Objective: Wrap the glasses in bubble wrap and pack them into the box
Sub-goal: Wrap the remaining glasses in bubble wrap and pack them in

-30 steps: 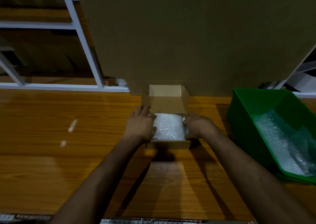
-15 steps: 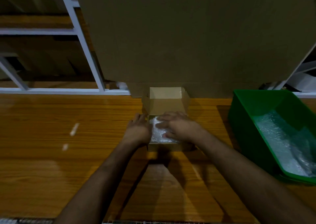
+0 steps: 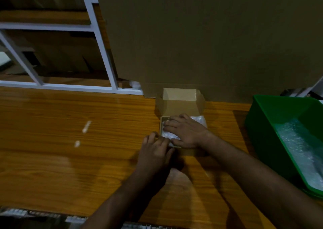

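Dim workroom, wooden worktop (image 3: 52, 159), and we see a small cardboard box (image 3: 181, 106) standing open against a big cardboard sheet (image 3: 209, 36).

Inside the box lies the bubble-wrapped bundle (image 3: 168, 134), filling its tray, with the lid flap standing up at the box's far side; whether glasses sit inside the wrap we cannot tell. Our right hand (image 3: 185, 131) lies flat on the bundle with fingers straight, pressing it down and gripping nothing. Our left hand (image 3: 155, 150) is at the box's near left corner, fingers curled, fingertips touching the rim and the wrap; we cannot tell whether it pinches anything. Well right of the box stands a green bin (image 3: 262, 124) holding loose bubble wrap (image 3: 300, 146). Left of the box and behind it runs a white metal frame (image 3: 103, 45).
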Tool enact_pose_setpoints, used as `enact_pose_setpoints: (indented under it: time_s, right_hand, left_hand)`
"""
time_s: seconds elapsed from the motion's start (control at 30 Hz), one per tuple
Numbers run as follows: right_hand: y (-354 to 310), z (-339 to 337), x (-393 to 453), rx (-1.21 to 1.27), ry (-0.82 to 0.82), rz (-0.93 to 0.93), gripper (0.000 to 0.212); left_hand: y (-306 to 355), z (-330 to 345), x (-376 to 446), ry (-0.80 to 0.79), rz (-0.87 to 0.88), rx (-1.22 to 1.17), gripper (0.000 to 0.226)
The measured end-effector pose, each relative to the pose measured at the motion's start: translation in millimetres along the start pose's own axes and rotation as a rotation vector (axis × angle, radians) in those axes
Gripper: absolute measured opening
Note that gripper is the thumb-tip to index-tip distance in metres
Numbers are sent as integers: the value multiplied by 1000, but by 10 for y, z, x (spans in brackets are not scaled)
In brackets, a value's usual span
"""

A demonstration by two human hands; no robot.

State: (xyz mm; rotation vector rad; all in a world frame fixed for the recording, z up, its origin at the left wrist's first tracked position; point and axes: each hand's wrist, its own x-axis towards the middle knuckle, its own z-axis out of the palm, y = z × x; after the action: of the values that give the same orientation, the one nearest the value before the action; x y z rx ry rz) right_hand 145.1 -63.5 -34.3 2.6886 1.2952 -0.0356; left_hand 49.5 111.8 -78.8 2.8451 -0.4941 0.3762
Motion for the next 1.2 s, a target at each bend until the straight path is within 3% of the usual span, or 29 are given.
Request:
enact_pose_setpoints:
  time_s: [0.17, 0.33, 0.6, 0.73, 0.87, 0.97, 1.03, 1.2]
  right_hand:
    - [-9, 41, 64, 107, 24, 8, 59]
    - [-59, 150, 72, 136, 91, 67, 47]
    - [-87, 115, 15, 198, 113, 125, 46]
    - [-77, 8, -181, 435, 344, 352, 38]
    - [-33, 26, -562, 383, 461, 640, 29]
    - [49, 65, -777, 404, 414, 730, 34]
    - [96, 58, -852, 456, 342, 735, 38]
    - [182, 15, -925, 496, 106, 702, 56]
  left_hand:
    - [142, 87, -60, 146, -7, 24, 31]
    - [268, 61, -130, 80, -94, 88, 39]
    - [424, 33, -118, -12, -213, 91, 57]
    - [401, 6, -111, 5, -198, 121, 49]
    - [393, -59, -105, 20, -173, 142, 49]
    - [467, -241, 26, 109, -143, 101, 43]
    - [539, -339, 237, 83, -96, 29, 41]
    - [579, -232, 762, -253, -93, -13, 59]
